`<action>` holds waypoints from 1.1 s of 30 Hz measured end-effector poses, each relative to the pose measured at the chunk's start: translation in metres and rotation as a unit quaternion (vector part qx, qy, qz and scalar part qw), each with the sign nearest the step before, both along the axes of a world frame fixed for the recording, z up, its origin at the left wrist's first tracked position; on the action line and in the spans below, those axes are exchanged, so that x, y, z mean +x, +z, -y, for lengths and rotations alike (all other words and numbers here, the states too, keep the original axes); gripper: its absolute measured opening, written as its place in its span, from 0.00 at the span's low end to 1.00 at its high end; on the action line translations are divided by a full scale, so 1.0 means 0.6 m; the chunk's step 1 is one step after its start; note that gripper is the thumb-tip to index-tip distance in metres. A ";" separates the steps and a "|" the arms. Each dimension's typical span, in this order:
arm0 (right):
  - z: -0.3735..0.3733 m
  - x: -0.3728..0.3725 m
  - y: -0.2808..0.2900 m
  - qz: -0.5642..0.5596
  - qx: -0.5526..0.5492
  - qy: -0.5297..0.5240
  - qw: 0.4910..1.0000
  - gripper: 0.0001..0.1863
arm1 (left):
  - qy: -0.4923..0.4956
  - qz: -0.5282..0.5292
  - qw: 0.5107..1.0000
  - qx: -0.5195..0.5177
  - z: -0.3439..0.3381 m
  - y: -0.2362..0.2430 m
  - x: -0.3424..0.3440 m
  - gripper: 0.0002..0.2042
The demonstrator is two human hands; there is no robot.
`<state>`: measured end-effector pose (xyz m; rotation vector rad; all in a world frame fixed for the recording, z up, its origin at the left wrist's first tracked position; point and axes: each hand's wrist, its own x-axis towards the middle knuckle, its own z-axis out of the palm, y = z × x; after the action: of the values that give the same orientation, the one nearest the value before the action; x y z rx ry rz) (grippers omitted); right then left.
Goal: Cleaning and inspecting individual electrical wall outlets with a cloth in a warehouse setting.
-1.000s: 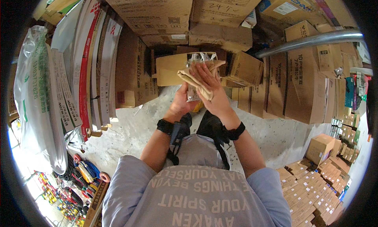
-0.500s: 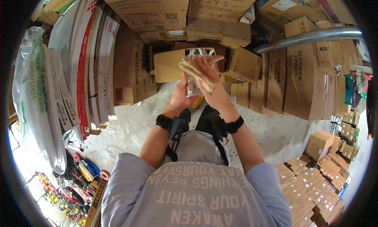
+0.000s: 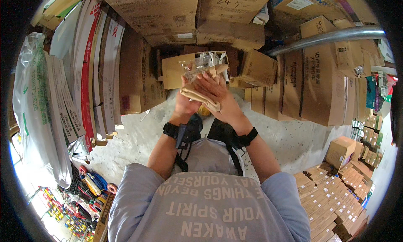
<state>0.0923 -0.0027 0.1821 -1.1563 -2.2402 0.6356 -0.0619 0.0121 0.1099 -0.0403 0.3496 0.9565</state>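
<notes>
Right hand [image 3: 221,98] clamped on a tan folded bundle [image 3: 203,100], cloth-like; left hand [image 3: 183,102] comes up against its other side, partly covered, so I can't tell how far its fingers close. Changed: half a second ago clear plastic packaging [image 3: 189,70] ran down between the palms; now it shows only beyond the fingertips, tilted left, and the bundle lies across the left palm. My read: handling mid-way, bundle not put down. It's held in the air, just this side of an open carton [image 3: 173,72]. Speckled concrete floor [image 3: 285,145] below. Room: long cartons [image 3: 86,74] upright on the left, metal pole [image 3: 327,41] on the right, coiled cables [image 3: 93,182] lower left, small boxes [image 3: 321,195] lower right.
</notes>
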 end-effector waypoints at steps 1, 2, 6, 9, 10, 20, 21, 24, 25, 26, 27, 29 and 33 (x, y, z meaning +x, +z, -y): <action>0.007 0.001 0.002 0.015 0.003 0.007 1.000 0.24 | 0.002 0.038 0.999 0.005 -0.003 0.003 -0.004 0.31; 0.013 0.002 0.003 0.029 0.005 0.015 0.999 0.25 | 0.007 0.042 0.999 0.012 -0.005 -0.013 -0.009 0.32; 0.034 0.018 -0.014 -0.016 -0.042 -0.002 0.999 0.25 | 0.013 0.035 0.999 0.011 -0.010 0.009 -0.002 0.30; 0.042 0.025 -0.033 -0.125 -0.077 -0.063 0.987 0.26 | 0.015 0.015 1.000 0.003 -0.014 0.026 0.003 0.27; 0.043 0.025 -0.037 -0.188 -0.114 -0.085 0.972 0.27 | 0.007 0.019 1.000 -0.010 -0.012 0.027 0.002 0.27; -0.037 0.009 -0.053 -0.233 -0.170 -0.252 0.924 0.25 | -0.099 -0.036 0.994 0.032 0.004 0.016 0.003 0.29; -0.039 0.006 -0.051 -0.240 -0.199 -0.254 0.916 0.24 | -0.089 -0.029 0.995 0.021 0.006 0.014 0.002 0.28; -0.018 -0.002 -0.042 -0.235 -0.204 -0.220 0.925 0.24 | -0.044 -0.009 0.999 -0.009 0.010 0.003 -0.001 0.27; -0.008 -0.007 -0.042 -0.240 -0.232 -0.230 0.914 0.24 | -0.020 -0.002 1.000 -0.017 0.007 -0.003 -0.006 0.27; 0.003 -0.015 -0.044 -0.244 -0.260 -0.239 0.903 0.24 | 0.005 0.004 1.000 -0.025 0.005 -0.009 -0.011 0.26; 0.017 -0.021 -0.048 -0.248 -0.288 -0.250 0.890 0.24 | 0.015 -0.002 1.000 -0.017 0.004 -0.007 -0.016 0.26; 0.047 -0.030 -0.055 -0.273 -0.295 -0.221 0.889 0.25 | 0.035 -0.014 0.999 -0.001 0.004 -0.002 -0.028 0.26; 0.066 -0.026 -0.046 -0.221 -0.189 -0.187 0.938 0.26 | 0.018 -0.086 0.996 -0.007 0.003 0.010 -0.014 0.32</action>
<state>0.0767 -0.0423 0.1545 -1.4093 -1.5075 1.0700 -0.0702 0.0104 0.1160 0.0244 0.5163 0.9957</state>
